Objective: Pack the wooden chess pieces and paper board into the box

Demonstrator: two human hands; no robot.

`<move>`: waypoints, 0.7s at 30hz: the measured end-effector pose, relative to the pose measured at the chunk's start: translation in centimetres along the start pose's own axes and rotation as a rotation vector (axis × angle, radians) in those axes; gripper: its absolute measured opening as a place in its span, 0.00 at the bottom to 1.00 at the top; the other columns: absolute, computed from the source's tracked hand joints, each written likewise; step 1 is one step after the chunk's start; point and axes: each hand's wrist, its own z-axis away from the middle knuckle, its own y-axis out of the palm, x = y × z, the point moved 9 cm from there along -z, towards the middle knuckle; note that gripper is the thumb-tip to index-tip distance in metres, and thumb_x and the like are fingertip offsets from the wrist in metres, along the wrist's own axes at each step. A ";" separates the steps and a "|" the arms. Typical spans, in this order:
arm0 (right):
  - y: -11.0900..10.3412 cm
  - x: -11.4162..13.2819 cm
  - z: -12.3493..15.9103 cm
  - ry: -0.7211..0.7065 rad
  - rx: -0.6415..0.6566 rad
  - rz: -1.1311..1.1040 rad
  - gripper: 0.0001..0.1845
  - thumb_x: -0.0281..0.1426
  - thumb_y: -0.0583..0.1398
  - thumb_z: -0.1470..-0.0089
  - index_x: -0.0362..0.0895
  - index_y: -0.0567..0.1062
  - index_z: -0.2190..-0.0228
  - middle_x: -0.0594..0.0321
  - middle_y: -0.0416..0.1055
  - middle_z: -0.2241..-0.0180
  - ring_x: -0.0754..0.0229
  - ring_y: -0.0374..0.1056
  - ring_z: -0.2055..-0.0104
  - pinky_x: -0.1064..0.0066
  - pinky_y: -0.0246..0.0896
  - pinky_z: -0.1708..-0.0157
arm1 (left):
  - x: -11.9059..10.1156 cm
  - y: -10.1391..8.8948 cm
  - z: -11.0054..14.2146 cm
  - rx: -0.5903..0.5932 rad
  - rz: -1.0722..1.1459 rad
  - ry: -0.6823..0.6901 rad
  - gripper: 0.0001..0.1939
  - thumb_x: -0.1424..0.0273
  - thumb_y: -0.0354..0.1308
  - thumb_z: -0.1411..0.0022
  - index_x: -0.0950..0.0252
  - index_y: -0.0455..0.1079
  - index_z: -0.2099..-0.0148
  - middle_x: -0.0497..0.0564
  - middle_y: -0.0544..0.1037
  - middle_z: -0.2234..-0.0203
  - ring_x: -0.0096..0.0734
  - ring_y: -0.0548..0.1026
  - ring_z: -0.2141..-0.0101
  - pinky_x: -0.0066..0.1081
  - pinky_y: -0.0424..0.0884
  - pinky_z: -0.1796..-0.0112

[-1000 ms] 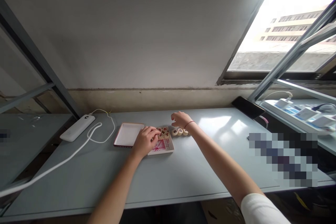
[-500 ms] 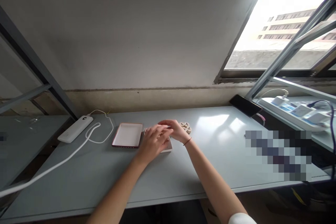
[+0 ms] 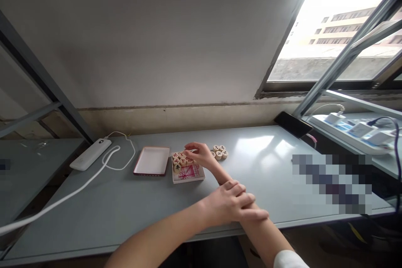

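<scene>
Pale discs (image 3: 176, 161) boxed, right hand (image 3: 200, 154) above, grip unclear, left hand (image 3: 228, 203) spread over right forearm (image 3: 263, 229)

A head-worn camera looks from above the near side of the desk (image 3: 125, 209), facing forward and down across it. It is near the left hand (image 3: 230, 202) and the right hand (image 3: 202, 155) over the desk (both arms (image 3: 176, 227) enter from its near side), yet takes in the wall (image 3: 176, 42) behind it and the window (image 3: 326, 52) past its back right corner.
</scene>
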 end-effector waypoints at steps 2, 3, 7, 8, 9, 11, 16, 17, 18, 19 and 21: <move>-0.6 0.2 0.2 -0.008 -0.012 0.036 0.20 0.41 0.64 0.53 0.40 0.76 0.63 0.55 0.76 0.64 0.57 0.74 0.67 0.69 0.70 0.70 | 0.1 -1.4 0.8 -0.012 0.111 0.040 0.20 0.67 0.51 0.37 0.51 0.63 0.43 0.48 0.70 0.49 0.35 0.65 0.49 0.38 0.57 0.44; -1.0 0.4 0.4 -0.015 -0.020 0.041 0.19 0.41 0.63 0.53 0.40 0.76 0.63 0.55 0.76 0.64 0.58 0.74 0.67 0.69 0.70 0.68 | 1.2 -2.3 1.4 -0.047 0.138 -0.007 0.19 0.63 0.50 0.36 0.54 0.64 0.43 0.48 0.71 0.49 0.36 0.65 0.48 0.37 0.57 0.43; -1.8 1.4 1.0 -0.063 -0.007 -0.047 0.18 0.41 0.63 0.54 0.40 0.76 0.65 0.57 0.75 0.65 0.57 0.72 0.63 0.69 0.68 0.65 | 11.1 -6.0 7.7 -0.341 0.043 -0.659 0.18 0.65 0.48 0.34 0.59 0.64 0.44 0.55 0.72 0.53 0.39 0.67 0.51 0.40 0.65 0.49; -1.8 1.5 1.1 -0.062 0.009 -0.086 0.18 0.41 0.64 0.54 0.40 0.76 0.65 0.57 0.75 0.65 0.57 0.71 0.63 0.70 0.68 0.66 | 12.9 -6.3 9.5 -0.371 0.028 -0.773 0.19 0.65 0.49 0.34 0.59 0.62 0.42 0.56 0.70 0.52 0.40 0.68 0.51 0.40 0.67 0.51; -1.6 1.4 1.2 -0.050 0.030 -0.126 0.19 0.41 0.64 0.54 0.40 0.76 0.64 0.57 0.75 0.66 0.58 0.71 0.64 0.70 0.67 0.67 | 14.2 -6.1 10.8 -0.371 0.050 -0.821 0.20 0.64 0.50 0.34 0.59 0.62 0.42 0.57 0.69 0.51 0.40 0.69 0.52 0.39 0.68 0.52; -1.2 1.0 1.3 -0.006 0.055 -0.191 0.19 0.43 0.64 0.54 0.40 0.75 0.64 0.58 0.75 0.66 0.60 0.71 0.66 0.72 0.67 0.69 | 15.6 -5.1 12.1 -0.317 0.171 -0.824 0.18 0.64 0.50 0.34 0.58 0.63 0.43 0.53 0.71 0.54 0.36 0.72 0.55 0.34 0.70 0.54; -0.7 0.1 1.7 0.054 0.070 -0.246 0.21 0.45 0.65 0.55 0.41 0.74 0.65 0.59 0.74 0.66 0.61 0.71 0.68 0.72 0.68 0.70 | 16.3 -4.6 13.7 -0.335 0.303 -0.901 0.11 0.67 0.54 0.37 0.59 0.68 0.51 0.51 0.73 0.58 0.33 0.73 0.56 0.31 0.70 0.54; -0.8 -0.2 1.7 0.054 0.063 -0.227 0.22 0.45 0.64 0.55 0.41 0.73 0.64 0.59 0.74 0.66 0.61 0.71 0.68 0.71 0.69 0.70 | 16.3 -4.8 13.9 -0.336 0.312 -0.914 0.10 0.68 0.55 0.38 0.60 0.69 0.54 0.51 0.73 0.58 0.33 0.73 0.56 0.32 0.69 0.54; -1.0 -0.4 1.8 0.049 0.052 -0.185 0.21 0.45 0.64 0.54 0.41 0.73 0.64 0.58 0.74 0.66 0.61 0.71 0.68 0.71 0.69 0.70 | 16.3 -5.0 14.1 -0.330 0.320 -0.926 0.09 0.69 0.56 0.40 0.61 0.69 0.56 0.51 0.73 0.59 0.33 0.73 0.57 0.32 0.69 0.55; -1.3 -0.6 1.8 0.036 0.036 -0.113 0.20 0.45 0.63 0.53 0.41 0.74 0.64 0.58 0.74 0.66 0.61 0.71 0.69 0.71 0.69 0.70 | 16.3 -5.1 14.4 -0.315 0.330 -0.939 0.08 0.70 0.57 0.41 0.61 0.69 0.58 0.50 0.73 0.60 0.33 0.73 0.57 0.31 0.69 0.56; -1.9 -0.7 1.9 -0.023 -0.008 0.097 0.17 0.43 0.61 0.50 0.42 0.74 0.65 0.59 0.74 0.68 0.61 0.70 0.69 0.72 0.67 0.71 | 16.3 -5.1 15.0 -0.257 0.365 -0.953 0.06 0.69 0.59 0.43 0.61 0.69 0.61 0.50 0.72 0.62 0.32 0.73 0.60 0.30 0.69 0.57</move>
